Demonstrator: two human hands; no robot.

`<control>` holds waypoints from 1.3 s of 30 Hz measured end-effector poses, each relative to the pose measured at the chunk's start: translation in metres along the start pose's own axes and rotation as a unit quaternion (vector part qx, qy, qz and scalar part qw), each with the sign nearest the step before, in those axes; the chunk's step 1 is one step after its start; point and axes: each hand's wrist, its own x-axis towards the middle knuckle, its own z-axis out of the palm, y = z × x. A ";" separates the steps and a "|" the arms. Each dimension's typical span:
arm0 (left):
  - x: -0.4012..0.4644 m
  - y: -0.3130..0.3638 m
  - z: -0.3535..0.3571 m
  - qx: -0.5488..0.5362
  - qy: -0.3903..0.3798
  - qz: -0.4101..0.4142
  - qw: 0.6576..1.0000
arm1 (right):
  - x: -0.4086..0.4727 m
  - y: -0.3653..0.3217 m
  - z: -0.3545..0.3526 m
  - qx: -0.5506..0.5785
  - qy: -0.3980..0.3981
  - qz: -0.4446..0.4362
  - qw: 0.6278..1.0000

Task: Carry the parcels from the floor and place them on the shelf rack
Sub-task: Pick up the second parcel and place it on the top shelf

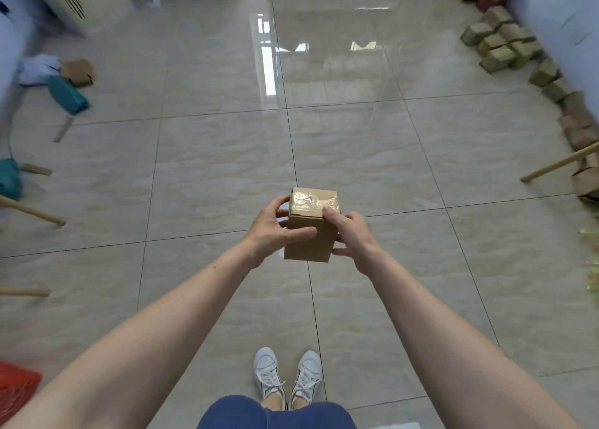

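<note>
1. Out in front of the person, above the tiled floor (210, 175), a small cardboard box (311, 230) with shiny tape across its top is held up in the air between both hands.
2. The left hand (270, 232) has its fingers wrapped round the box's left side and its thumb laid across the near face; the right hand (353, 237) presses the right side, with one fingertip on the taped top. Both hands are closed on the box.
3. This parcel is off the floor, so the pick-up looks done, but it is not yet placed; no shelf rack can be made out for certain.
4. Along the right wall a long row of boxes (500, 44) sits on the floor, so much of the job seems to remain.
5. One more box (79, 71) lies at the far left beside a teal bag (66, 94).
6. The person's white shoes (287, 376) stand side by side on the tiles, well apart from both groups.
</note>
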 end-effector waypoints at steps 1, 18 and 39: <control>-0.002 0.007 -0.001 -0.001 0.010 -0.002 1.000 | -0.006 -0.005 -0.001 0.002 0.001 -0.005 1.000; -0.041 0.065 0.003 0.006 0.066 0.078 0.995 | -0.070 -0.062 -0.001 0.010 0.035 -0.102 0.994; -0.070 0.123 0.012 -0.084 0.060 -0.016 0.995 | -0.107 -0.072 -0.002 0.079 0.039 -0.240 0.967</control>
